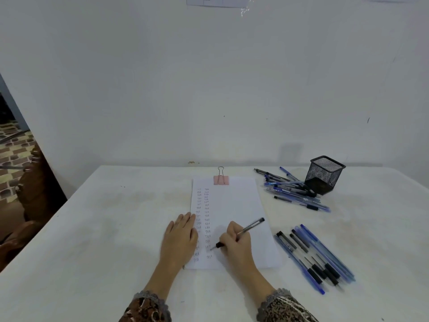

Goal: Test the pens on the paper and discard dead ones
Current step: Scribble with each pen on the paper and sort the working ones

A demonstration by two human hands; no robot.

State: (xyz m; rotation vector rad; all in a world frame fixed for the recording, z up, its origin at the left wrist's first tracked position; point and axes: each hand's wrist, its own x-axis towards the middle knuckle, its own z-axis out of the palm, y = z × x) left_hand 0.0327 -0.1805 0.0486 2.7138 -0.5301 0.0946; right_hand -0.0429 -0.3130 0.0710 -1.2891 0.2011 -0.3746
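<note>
Down at lower centre, my right hand pinched a pen, tip on the paper, while my left hand lay flat, fingers straight, on its edge.

Wall notice: cut off by the top edge, print unreadable to us.
Paper: left margin partly under the left hand; marks too small for us to read.
Pen: mid-barrel hidden in the right hand.
Far pen pile: ends hidden behind the mesh holder.
</note>
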